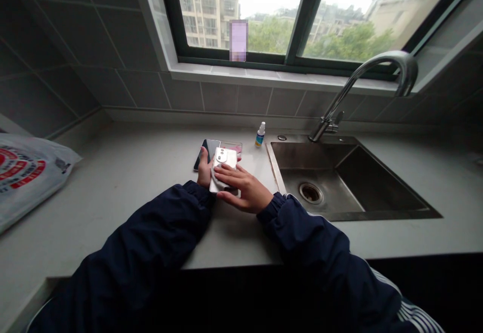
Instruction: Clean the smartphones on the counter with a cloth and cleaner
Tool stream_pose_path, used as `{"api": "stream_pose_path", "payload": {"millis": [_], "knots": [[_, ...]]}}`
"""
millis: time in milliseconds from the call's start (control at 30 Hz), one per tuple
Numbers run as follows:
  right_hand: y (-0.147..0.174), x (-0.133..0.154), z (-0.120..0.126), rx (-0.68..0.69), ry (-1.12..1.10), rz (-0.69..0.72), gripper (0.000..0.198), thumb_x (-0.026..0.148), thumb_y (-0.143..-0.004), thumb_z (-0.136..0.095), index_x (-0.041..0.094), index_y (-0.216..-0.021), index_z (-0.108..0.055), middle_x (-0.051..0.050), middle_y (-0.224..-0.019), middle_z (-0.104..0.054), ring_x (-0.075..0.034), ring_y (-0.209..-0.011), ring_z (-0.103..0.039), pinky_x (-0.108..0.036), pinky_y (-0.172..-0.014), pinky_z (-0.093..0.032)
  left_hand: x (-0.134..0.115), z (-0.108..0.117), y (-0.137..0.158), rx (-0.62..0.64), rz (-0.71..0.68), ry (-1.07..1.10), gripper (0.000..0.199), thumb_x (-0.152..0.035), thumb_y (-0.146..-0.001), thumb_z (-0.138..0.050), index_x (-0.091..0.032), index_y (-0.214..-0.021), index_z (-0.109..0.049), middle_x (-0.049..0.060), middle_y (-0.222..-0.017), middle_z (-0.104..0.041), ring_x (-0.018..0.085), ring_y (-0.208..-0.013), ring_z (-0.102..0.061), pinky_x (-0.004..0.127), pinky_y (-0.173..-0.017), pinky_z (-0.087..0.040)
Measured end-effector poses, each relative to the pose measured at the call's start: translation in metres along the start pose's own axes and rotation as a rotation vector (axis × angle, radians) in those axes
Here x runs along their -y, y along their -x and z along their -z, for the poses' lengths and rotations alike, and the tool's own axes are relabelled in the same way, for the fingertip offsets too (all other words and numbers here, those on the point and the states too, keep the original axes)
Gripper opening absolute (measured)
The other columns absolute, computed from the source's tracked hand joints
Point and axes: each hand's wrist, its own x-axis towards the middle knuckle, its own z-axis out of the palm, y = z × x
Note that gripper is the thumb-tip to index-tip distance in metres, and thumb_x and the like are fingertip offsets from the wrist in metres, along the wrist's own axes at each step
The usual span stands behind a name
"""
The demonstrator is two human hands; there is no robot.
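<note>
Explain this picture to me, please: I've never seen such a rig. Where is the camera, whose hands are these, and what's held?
There is no machine: a camera worn on a person's head looks forward and down, giving this single view. The hands are that person's own, coming out of dark blue sleeves. The left hand holds a silvery phone, camera side up. The right hand lies over the phone, with what looks like a pale cloth beneath it. On the counter are a dark-screened phone, a small spray bottle near the sink, and a printed plastic bag at far left.
</note>
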Motion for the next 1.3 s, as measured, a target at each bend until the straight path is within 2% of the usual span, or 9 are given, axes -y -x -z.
{"api": "stream_pose_path", "payload": {"millis": [100, 233, 400, 600, 800, 900, 1067, 1200, 1300], "knots": [[0.000, 0.002, -0.001, -0.032, 0.010, 0.048, 0.046, 0.037, -0.094, -0.067, 0.025, -0.138, -0.062, -0.010, -0.142, -0.064, -0.025, -0.143, -0.050, -0.051, -0.121, -0.029, -0.003, 0.006, -0.002, -0.027, -0.060, -0.002, 0.103, -0.086, -0.085, -0.024, -0.007, -0.148, -0.047, 0.026, -0.112, -0.072, 0.040, -0.103, -0.071, 0.057, -0.093, -0.054], [-0.001, 0.004, -0.002, -0.094, 0.039, 0.052, 0.033, 0.032, -0.095, -0.065, 0.023, -0.127, -0.070, -0.008, -0.134, -0.070, -0.023, -0.136, -0.057, -0.047, -0.121, -0.031, -0.009, 0.005, 0.000, -0.057, -0.032, -0.005, 0.113, -0.092, -0.078, -0.024, -0.006, -0.147, -0.049, 0.027, -0.105, -0.072, 0.043, -0.099, -0.072, 0.059, -0.090, -0.054], [0.000, 0.005, -0.003, -0.132, 0.060, -0.075, 0.042, 0.037, -0.096, -0.064, 0.018, -0.134, -0.066, -0.013, -0.141, -0.065, -0.027, -0.140, -0.053, -0.049, -0.119, -0.037, -0.014, -0.006, 0.007, -0.111, -0.097, 0.018, 0.110, -0.086, -0.085, -0.017, 0.000, -0.146, -0.047, 0.025, -0.095, -0.072, 0.039, -0.087, -0.073, 0.056, -0.088, -0.055], [0.000, 0.011, -0.001, -0.011, 0.064, 0.071, 0.048, 0.042, -0.099, -0.057, 0.022, -0.143, -0.058, -0.008, -0.147, -0.060, -0.025, -0.149, -0.039, -0.052, -0.126, -0.024, -0.015, -0.011, 0.010, -0.143, -0.161, 0.052, 0.096, -0.079, -0.090, -0.018, -0.006, -0.139, -0.055, 0.021, -0.098, -0.073, 0.037, -0.093, -0.073, 0.050, -0.087, -0.058], [-0.002, 0.017, -0.006, 0.047, 0.090, 0.124, 0.048, 0.040, -0.101, -0.055, 0.021, -0.145, -0.055, -0.008, -0.152, -0.055, -0.024, -0.150, -0.039, -0.053, -0.128, -0.016, -0.013, -0.002, 0.003, -0.189, -0.135, -0.019, 0.096, -0.082, -0.087, -0.020, -0.009, -0.135, -0.060, 0.021, -0.096, -0.073, 0.038, -0.091, -0.073, 0.050, -0.083, -0.058], [-0.003, 0.016, -0.009, 0.042, 0.094, 0.107, 0.038, 0.035, -0.103, -0.055, 0.027, -0.140, -0.060, -0.005, -0.148, -0.059, -0.021, -0.147, -0.044, -0.053, -0.127, -0.018, -0.012, 0.003, -0.001, -0.186, -0.150, -0.029, 0.095, -0.084, -0.086, -0.025, -0.011, -0.135, -0.060, 0.019, -0.096, -0.074, 0.037, -0.085, -0.073, 0.049, -0.078, -0.058], [-0.003, 0.009, -0.010, -0.050, 0.077, 0.074, 0.029, 0.031, -0.101, -0.059, 0.027, -0.128, -0.069, -0.004, -0.137, -0.068, -0.019, -0.140, -0.053, -0.049, -0.126, -0.024, -0.013, 0.004, -0.001, -0.175, -0.125, -0.007, 0.105, -0.088, -0.083, -0.022, -0.004, -0.133, -0.061, 0.021, -0.085, -0.072, 0.038, -0.087, -0.073, 0.049, -0.078, -0.059], [-0.001, 0.001, -0.009, -0.162, 0.082, -0.043, 0.024, 0.019, -0.098, -0.062, 0.029, -0.116, -0.075, -0.003, -0.129, -0.073, -0.019, -0.134, -0.059, -0.049, -0.121, -0.034, -0.014, -0.003, 0.003, -0.198, -0.205, 0.046, 0.097, -0.080, -0.089, -0.019, -0.004, -0.133, -0.059, 0.022, -0.093, -0.073, 0.037, -0.091, -0.073, 0.047, -0.082, -0.059], [-0.001, -0.002, -0.010, -0.195, 0.068, -0.081, 0.021, 0.018, -0.096, -0.064, 0.029, -0.108, -0.077, -0.003, -0.125, -0.075, -0.020, -0.134, -0.059, -0.048, -0.118, -0.039, -0.011, -0.008, 0.004, -0.197, -0.226, 0.081, 0.091, -0.078, -0.091, -0.021, -0.006, -0.134, -0.058, 0.021, -0.097, -0.074, 0.037, -0.091, -0.073, 0.048, -0.083, -0.059]]}}
